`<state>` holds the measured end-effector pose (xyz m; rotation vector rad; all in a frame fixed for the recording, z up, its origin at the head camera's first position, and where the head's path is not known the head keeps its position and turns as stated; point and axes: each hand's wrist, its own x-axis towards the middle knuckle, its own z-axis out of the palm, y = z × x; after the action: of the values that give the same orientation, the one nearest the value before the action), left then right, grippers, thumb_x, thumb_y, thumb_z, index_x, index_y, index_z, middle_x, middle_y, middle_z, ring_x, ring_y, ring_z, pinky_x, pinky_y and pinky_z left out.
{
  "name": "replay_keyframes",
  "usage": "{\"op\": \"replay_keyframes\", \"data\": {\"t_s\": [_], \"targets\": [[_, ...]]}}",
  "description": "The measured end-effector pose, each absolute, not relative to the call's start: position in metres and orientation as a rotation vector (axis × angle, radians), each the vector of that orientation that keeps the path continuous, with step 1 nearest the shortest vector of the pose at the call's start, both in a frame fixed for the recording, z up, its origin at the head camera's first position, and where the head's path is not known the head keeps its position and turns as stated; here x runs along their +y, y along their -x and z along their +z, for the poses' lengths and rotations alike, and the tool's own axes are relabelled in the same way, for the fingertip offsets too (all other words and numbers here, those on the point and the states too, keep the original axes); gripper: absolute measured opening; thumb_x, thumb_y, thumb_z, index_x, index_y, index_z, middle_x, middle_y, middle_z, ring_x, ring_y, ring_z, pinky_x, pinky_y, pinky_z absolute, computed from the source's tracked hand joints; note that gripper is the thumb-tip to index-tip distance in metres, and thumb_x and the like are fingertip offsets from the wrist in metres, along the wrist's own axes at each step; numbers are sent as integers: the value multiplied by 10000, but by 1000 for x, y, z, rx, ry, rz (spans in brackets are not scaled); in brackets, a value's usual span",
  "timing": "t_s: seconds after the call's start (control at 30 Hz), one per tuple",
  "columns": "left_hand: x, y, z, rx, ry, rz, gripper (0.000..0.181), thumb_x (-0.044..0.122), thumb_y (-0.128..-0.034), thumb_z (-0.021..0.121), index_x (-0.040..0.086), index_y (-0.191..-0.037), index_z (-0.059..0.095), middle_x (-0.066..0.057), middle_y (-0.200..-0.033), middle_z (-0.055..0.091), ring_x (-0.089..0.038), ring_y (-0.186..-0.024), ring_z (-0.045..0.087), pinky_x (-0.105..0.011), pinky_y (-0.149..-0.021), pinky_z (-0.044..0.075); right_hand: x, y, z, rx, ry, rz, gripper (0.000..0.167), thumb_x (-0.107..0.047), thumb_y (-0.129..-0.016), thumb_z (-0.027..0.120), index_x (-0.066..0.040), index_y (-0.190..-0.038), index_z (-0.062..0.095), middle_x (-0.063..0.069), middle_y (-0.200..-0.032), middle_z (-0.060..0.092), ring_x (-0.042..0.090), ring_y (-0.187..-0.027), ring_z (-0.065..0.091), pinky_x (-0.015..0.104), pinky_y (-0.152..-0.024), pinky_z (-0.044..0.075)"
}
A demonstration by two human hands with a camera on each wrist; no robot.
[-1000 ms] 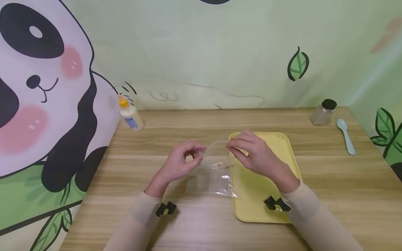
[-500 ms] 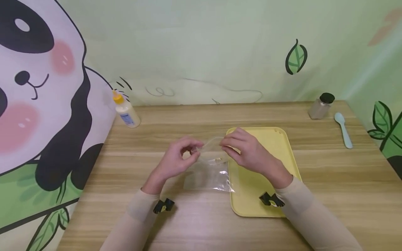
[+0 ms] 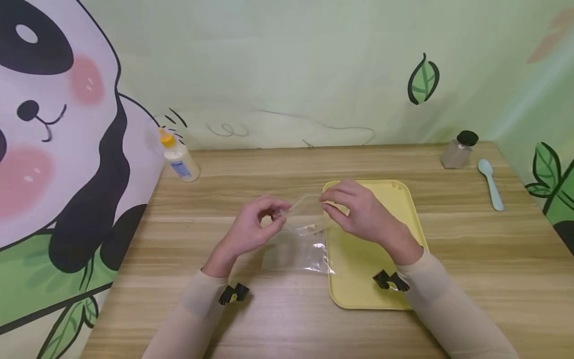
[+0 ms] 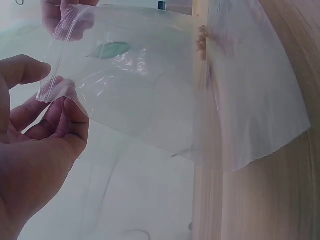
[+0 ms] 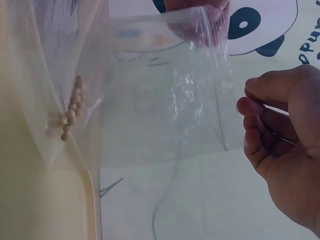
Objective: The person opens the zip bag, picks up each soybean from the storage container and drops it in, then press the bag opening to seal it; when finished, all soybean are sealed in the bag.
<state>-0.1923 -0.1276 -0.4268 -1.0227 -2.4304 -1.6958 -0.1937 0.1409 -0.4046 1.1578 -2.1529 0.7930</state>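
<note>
A clear plastic zip bag [image 3: 291, 254] is held up at its mouth between both hands, its lower part on the table beside the tray. My left hand [image 3: 255, 224] pinches one end of the mouth, clearly seen in the left wrist view. At the other end, my right hand [image 3: 363, 214] has its thumb and fingertips close together at the lip of the bag. The lip bows upward between them, and its zip strip shows in the right wrist view. Several small round beige beads or beans [image 5: 72, 110] appear to lie in the fold of the bag.
A yellow tray [image 3: 372, 294] lies partly under my right forearm. A white bottle [image 3: 183, 163] with an orange cap stands at the back left. A jar [image 3: 457, 153] with a black lid and a pale blue spoon [image 3: 492, 187] are at the back right, near the wall.
My right hand has shifted slightly rightward since half a second ago, and the mouth of the bag looks a little wider. The left hand keeps its hold. The head view has tilted slightly.
</note>
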Motion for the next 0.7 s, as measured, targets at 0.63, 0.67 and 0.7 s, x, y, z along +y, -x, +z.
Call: {"op": "replay_keyframes", "data": {"t_s": [0.63,0.67,0.7], "targets": [[-130,193,-429,-2429,1019,-1676,259,-77,-836,641,-56,-1094,650,-156,-970,651,-220,-843,597,-286,-794,567,198,213,-414,-2336,-896,756,137,1,-795,738,-37,-925,719,109,-900,725,231,-731,624,358,-646,537],[-130,193,-429,-2429,1019,-1674,261,-77,-836,641,-59,-1096,649,-172,-970,649,-220,-844,597,-287,-796,567,202,214,-416,-2351,-877,754,137,3,-796,737,-35,-927,719,111,-894,724,230,-725,618,359,-642,531],[-131,194,-429,-2430,1019,-1673,262,-78,-835,641,-62,-1097,647,-189,-971,646,-220,-844,597,-286,-798,567,206,216,-417,-2366,-860,750,139,5,-797,734,-31,-930,719,110,-883,721,227,-717,609,359,-636,521]]}}
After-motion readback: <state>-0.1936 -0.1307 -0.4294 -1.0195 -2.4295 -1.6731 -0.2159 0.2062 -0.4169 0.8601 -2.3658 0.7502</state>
